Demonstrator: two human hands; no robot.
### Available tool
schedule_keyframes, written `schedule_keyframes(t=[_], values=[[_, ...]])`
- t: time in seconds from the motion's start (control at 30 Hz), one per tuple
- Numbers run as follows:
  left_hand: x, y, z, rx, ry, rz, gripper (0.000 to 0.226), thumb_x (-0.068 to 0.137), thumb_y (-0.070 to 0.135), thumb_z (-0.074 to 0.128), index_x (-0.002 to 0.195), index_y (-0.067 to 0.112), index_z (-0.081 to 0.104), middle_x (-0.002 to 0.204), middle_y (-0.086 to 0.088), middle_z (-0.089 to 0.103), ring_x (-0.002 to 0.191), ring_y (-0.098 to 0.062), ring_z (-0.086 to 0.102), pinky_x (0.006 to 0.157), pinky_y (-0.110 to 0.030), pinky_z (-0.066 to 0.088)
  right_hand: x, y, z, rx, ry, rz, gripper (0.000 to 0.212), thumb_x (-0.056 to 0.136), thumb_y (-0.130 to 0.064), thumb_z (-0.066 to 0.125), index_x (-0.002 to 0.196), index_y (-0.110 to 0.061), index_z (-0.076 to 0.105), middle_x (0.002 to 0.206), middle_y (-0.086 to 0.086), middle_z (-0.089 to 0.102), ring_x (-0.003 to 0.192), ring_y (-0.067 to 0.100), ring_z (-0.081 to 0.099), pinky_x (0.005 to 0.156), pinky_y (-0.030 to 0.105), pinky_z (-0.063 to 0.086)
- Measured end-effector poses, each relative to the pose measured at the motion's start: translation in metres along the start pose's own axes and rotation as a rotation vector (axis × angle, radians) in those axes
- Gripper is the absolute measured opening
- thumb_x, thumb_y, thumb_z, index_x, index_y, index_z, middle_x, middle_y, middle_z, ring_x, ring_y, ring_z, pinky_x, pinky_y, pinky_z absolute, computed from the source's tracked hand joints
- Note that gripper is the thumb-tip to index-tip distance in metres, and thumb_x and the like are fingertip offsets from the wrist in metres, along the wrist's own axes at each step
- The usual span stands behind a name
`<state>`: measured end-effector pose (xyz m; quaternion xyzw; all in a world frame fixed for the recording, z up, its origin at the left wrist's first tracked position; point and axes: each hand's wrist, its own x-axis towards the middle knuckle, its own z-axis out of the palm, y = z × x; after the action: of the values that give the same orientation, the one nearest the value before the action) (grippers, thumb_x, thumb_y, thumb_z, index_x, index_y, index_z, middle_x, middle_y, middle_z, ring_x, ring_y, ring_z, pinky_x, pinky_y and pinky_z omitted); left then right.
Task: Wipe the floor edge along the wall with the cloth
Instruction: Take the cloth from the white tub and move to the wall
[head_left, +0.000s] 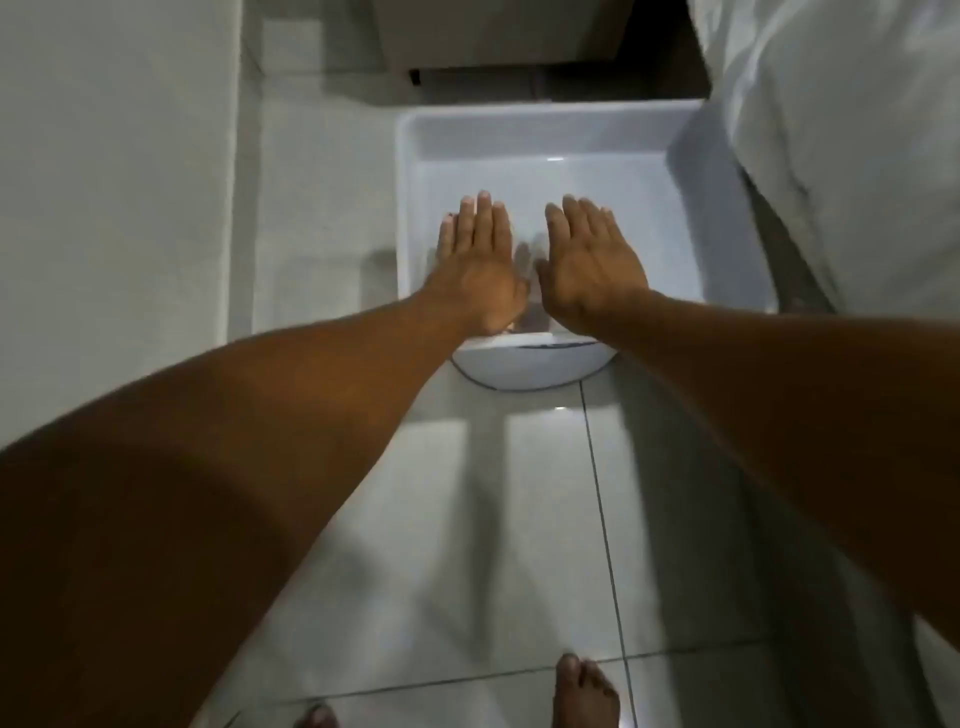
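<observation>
Left hand (480, 260): extending flat, palm down, fingers straight and close together, holding nothing, hovering over the near left part of a white rectangular plastic tub (691, 156).

Right hand (589, 260): extending flat beside the left, palm down, fingers straight and slightly spread, holding nothing, hovering over the near middle of the same tub. Thumbs nearly meeting between the two hands; whether touching, cannot tell.

Both bare forearms: reaching forward from the lower corners of the view, converging toward the tub.

White rectangular plastic tub: sitting on the pale glossy tiled floor (519, 545), faint reflections of the hands showing on its bottom. Whether holding water, cannot tell.

White rounded object (530, 364): lying just under the wrists at the near rim of the tub, dark line running along its lower edge; identity unclear.

Cloth: not appearing anywhere in view.

Light grey wall (104, 182): running along the left, meeting the floor at a pale strip (241, 208) left of the tub.

White rumpled bedding (857, 130): filling the upper right, overhanging the right side of the tub.

Dark recess (561, 78): lying beyond the far rim of the tub.

Bare foot (584, 693): standing on the tiles at the bottom edge, toes pointing toward the tub; toes of a second foot (314, 717) just showing to its left.
</observation>
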<state>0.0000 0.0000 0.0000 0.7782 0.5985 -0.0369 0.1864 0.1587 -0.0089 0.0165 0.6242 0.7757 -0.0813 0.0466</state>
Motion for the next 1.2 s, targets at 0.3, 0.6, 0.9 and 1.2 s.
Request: schedule_keyframes(t=[0.3, 0.6, 0.9, 1.2], values=[[0.013, 0.0, 0.016, -0.04, -0.066, -0.075, 0.097, 0.101, 0.044, 0.053, 0.16, 0.014, -0.018, 0.17, -0.013, -0.026, 0.156, -0.035, -0.026, 0.123, -0.06, -0.015, 0.021, -0.006, -0.005, 0.043, -0.008, -0.03, 0.057, 0.106, -0.039, 0.03, 0.151, -0.004, 0.036, 0.154, 0.022, 0.041, 0.144, 0.037, 0.036, 0.123, 0.048, 0.022], [0.019, -0.002, 0.011, 0.015, 0.05, -0.01, 0.106, 0.083, -0.016, 0.065, 0.162, 0.013, 0.0, 0.172, -0.016, -0.013, 0.158, -0.04, -0.016, 0.126, -0.059, -0.006, 0.017, -0.006, -0.019, 0.001, 0.007, -0.02, 0.054, 0.106, -0.039, 0.036, 0.15, -0.007, 0.037, 0.155, 0.018, 0.041, 0.145, 0.035, 0.037, 0.123, 0.047, 0.025], [-0.067, -0.012, -0.061, -0.011, 0.194, 0.02, 0.096, 0.093, -0.002, 0.063, 0.162, 0.011, -0.001, 0.173, -0.016, -0.008, 0.158, -0.038, -0.013, 0.124, -0.05, -0.013, -0.035, -0.079, -0.057, -0.035, 0.085, -0.038, 0.064, 0.108, -0.039, 0.023, 0.163, -0.009, 0.012, 0.171, 0.018, 0.008, 0.159, 0.033, 0.003, 0.126, 0.047, -0.003], [-0.239, -0.099, 0.014, 0.12, 0.124, -0.089, 0.088, 0.097, -0.001, 0.053, 0.16, 0.005, -0.008, 0.171, -0.02, -0.011, 0.158, -0.039, -0.013, 0.131, -0.056, -0.004, -0.109, -0.21, 0.009, 0.005, 0.035, -0.179, 0.066, 0.107, -0.035, 0.015, 0.161, 0.001, 0.001, 0.169, 0.025, -0.005, 0.158, 0.036, -0.008, 0.128, 0.05, -0.007]])
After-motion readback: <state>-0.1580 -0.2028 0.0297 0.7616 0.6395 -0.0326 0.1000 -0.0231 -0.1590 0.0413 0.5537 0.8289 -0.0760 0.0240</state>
